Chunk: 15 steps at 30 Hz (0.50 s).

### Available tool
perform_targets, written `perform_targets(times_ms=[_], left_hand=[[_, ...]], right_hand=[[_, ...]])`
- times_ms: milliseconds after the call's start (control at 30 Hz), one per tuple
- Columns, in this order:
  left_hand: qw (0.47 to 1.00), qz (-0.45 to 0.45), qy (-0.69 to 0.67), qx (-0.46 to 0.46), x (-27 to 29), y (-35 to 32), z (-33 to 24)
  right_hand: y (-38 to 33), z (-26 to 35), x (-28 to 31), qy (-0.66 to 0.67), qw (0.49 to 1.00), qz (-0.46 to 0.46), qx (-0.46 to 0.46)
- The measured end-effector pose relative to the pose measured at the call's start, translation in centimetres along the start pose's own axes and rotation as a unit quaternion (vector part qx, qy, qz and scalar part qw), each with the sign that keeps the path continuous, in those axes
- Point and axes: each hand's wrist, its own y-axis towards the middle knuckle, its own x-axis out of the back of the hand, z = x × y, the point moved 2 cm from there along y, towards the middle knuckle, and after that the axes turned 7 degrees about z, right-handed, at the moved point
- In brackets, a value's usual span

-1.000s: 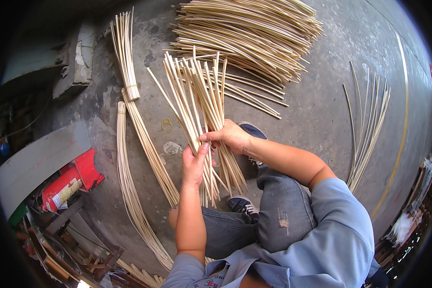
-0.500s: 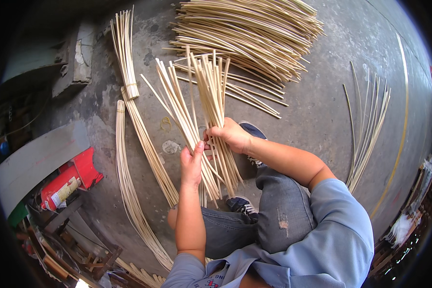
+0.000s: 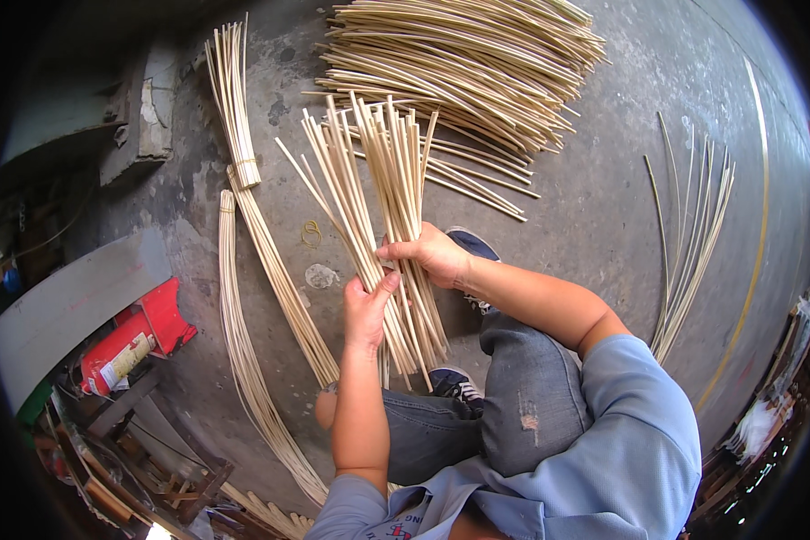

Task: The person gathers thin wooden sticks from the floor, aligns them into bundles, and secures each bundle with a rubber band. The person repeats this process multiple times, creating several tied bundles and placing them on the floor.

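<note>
My left hand [image 3: 369, 311] is closed round a loose bunch of pale rattan canes [image 3: 351, 211], its thumb pointing up along them. My right hand [image 3: 434, 253] grips a second, thicker bunch of canes [image 3: 394, 171], with thumb and fingers wrapped round its middle. The two bunches stand tilted side by side in front of my knees, their upper ends fanned apart. My hands nearly meet, and some fingers are hidden behind the canes.
A large pile of canes [image 3: 459, 67] lies at the far side, with loose ones before it. Tied bundles [image 3: 234, 108] lie to the left beside yellow rings [image 3: 310, 234]. Several thin canes [image 3: 688, 261] spread out at the right. Red equipment [image 3: 139, 333] stands at left.
My left hand has shifted slightly right, toward my right hand, bringing its canes closer to the other bunch. My right hand has hardly moved.
</note>
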Motion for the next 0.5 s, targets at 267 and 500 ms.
perform_targets(times_ms=[267, 500], left_hand=[[0.999, -0.032, -0.008, -0.019, 0.8, 0.2, 0.0], [0.997, -0.008, 0.074, 0.03, -0.3, -0.2, -0.4]], right_hand=[[-0.1, 1.1, 1.1, 0.061, 0.998, 0.003, 0.008], [-0.4, 0.8, -0.6, 0.0, 1.0, 0.026, 0.014]])
